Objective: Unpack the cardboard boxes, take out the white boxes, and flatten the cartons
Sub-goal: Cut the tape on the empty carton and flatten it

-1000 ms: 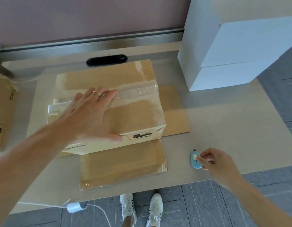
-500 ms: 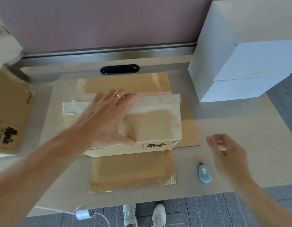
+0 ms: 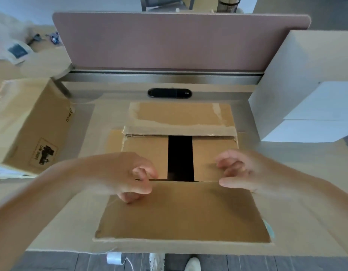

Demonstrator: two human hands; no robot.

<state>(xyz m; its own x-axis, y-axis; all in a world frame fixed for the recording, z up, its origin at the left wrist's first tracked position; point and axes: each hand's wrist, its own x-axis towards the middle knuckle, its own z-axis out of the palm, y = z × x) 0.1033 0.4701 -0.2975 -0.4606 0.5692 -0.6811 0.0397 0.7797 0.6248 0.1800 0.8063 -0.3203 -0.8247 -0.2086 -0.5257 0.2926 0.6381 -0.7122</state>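
The cardboard carton (image 3: pixel 181 210) is lying open mid-desk (image 3: pixel 276 151), flaps spread. The left hand (image 3: pixel 126 177) is reaching in, fingers (image 3: pixel 143 171) curling at the left inner flap (image 3: pixel 145 151); blur is hiding any grip. The right hand (image 3: pixel 241 171) is hovering over the right inner flap (image 3: pixel 210 151), fingers loosely curled and holding nothing.

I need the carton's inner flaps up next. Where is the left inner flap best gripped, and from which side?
Probably its free edge along the dark gap, approached from the middle of the carton. The left inner flap lies flat and hinges at the left wall, so only that edge lets fingers hook beneath; the left hand is close by.
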